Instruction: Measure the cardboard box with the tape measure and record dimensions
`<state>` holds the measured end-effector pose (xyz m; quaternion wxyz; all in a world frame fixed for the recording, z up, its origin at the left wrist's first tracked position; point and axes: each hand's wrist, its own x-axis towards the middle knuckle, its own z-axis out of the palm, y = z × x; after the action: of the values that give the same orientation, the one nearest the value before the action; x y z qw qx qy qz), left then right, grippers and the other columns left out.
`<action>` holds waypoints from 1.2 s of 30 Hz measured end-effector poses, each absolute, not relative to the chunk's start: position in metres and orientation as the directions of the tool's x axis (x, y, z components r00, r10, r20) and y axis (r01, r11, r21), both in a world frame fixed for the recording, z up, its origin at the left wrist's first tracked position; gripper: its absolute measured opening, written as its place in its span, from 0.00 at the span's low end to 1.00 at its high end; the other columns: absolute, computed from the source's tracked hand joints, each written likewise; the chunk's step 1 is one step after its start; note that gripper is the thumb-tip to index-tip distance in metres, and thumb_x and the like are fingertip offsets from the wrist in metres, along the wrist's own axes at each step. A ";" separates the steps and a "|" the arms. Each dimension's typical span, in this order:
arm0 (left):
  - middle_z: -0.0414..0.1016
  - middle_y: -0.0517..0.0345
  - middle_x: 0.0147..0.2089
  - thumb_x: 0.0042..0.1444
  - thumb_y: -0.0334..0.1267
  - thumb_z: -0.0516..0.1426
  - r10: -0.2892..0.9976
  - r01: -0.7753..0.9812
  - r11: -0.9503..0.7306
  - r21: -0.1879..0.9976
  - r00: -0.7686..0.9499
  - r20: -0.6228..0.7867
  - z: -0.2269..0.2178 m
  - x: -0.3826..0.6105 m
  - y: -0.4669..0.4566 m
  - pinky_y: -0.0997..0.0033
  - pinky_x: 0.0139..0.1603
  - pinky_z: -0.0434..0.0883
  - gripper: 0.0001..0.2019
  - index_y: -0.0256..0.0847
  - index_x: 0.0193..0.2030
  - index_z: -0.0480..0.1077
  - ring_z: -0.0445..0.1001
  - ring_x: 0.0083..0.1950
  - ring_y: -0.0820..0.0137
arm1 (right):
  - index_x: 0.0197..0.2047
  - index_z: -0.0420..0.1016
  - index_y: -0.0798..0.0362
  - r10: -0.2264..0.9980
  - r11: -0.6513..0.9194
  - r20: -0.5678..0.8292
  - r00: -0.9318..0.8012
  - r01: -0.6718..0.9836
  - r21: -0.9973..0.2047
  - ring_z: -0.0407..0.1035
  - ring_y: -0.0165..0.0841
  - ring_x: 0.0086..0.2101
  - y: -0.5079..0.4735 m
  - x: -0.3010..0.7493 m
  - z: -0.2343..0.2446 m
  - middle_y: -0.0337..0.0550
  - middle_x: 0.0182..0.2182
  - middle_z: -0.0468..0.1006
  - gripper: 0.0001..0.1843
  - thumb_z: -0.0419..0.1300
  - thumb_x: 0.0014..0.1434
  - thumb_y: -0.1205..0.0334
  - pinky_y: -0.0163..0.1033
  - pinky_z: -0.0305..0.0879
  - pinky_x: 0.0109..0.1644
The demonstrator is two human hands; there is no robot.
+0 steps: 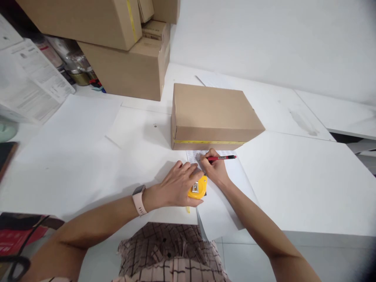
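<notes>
My right hand grips a red pen with its tip on a printed sheet of paper that overhangs the table's near edge. My left hand, a pale watch on its wrist, rests on a yellow tape measure, fingers curled over it, holding it on the paper. Just beyond both hands lies a closed cardboard box with a yellow tape strip along its front edge; it sits on the far end of the sheet.
The white table has stacked cardboard boxes at the back left, with printed papers and metal tins beside them. A white wall rises behind. Dark and red objects sit at the lower left.
</notes>
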<state>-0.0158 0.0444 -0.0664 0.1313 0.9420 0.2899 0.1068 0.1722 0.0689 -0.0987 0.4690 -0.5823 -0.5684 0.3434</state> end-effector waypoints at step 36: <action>0.71 0.41 0.59 0.54 0.60 0.59 0.571 0.513 -0.804 0.299 0.808 0.149 -0.069 -0.016 0.044 0.51 0.55 0.60 0.31 0.38 0.56 0.66 0.66 0.54 0.52 | 0.25 0.59 0.48 0.979 0.094 0.151 0.139 0.352 -0.931 0.55 0.29 0.24 0.070 0.173 -0.099 0.31 0.20 0.61 0.12 0.60 0.55 0.60 0.38 0.54 0.30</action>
<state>-0.0163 0.0439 -0.0688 0.1230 0.9427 0.2875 0.1165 0.1725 0.0702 -0.0987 0.4745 -0.5867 -0.5672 0.3301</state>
